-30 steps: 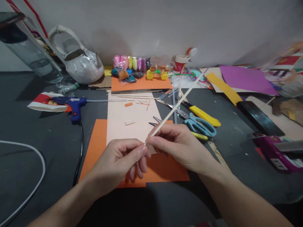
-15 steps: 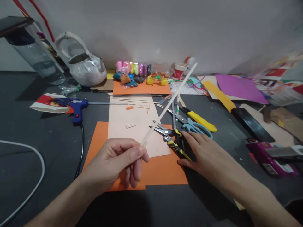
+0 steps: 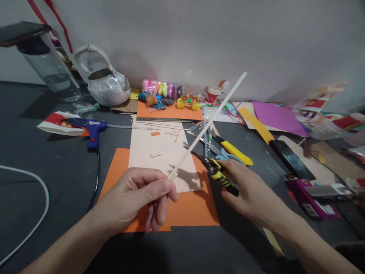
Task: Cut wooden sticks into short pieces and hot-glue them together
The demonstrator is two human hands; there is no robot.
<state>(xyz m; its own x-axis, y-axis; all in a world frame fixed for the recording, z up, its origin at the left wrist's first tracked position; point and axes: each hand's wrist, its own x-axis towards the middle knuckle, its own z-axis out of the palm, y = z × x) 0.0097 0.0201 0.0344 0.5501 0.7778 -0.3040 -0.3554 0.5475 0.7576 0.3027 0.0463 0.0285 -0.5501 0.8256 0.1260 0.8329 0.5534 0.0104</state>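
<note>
My left hand (image 3: pixel 148 194) pinches a long pale wooden stick (image 3: pixel 209 123) near its lower end, between thumb and forefinger. The stick slants up to the right, and a short stick piece shows beside its lower end. On the right, my right hand (image 3: pixel 248 190) is closed on yellow-and-black handled shears (image 3: pixel 218 173), lifted off the table with the dark jaws pointing left, behind the long stick. Below, several short cut sticks (image 3: pixel 156 154) lie on a cream paper sheet (image 3: pixel 142 140). That sheet rests on orange paper (image 3: pixel 112 175).
A blue glue gun (image 3: pixel 95 133) lies at left, its black cord running forward. Blue-handled scissors (image 3: pixel 225 154) and a yellow cutter knife (image 3: pixel 236 152) lie beyond my right hand. Behind stand a metal kettle (image 3: pixel 107 85) and bagged clay (image 3: pixel 159 93). A purple stapler-like tool (image 3: pixel 305 198) lies at right.
My right hand has closed on the shears and raised them from the paper. Their jaws now sit nearer together. The left hand still holds the stick; the view has shifted slightly.
</note>
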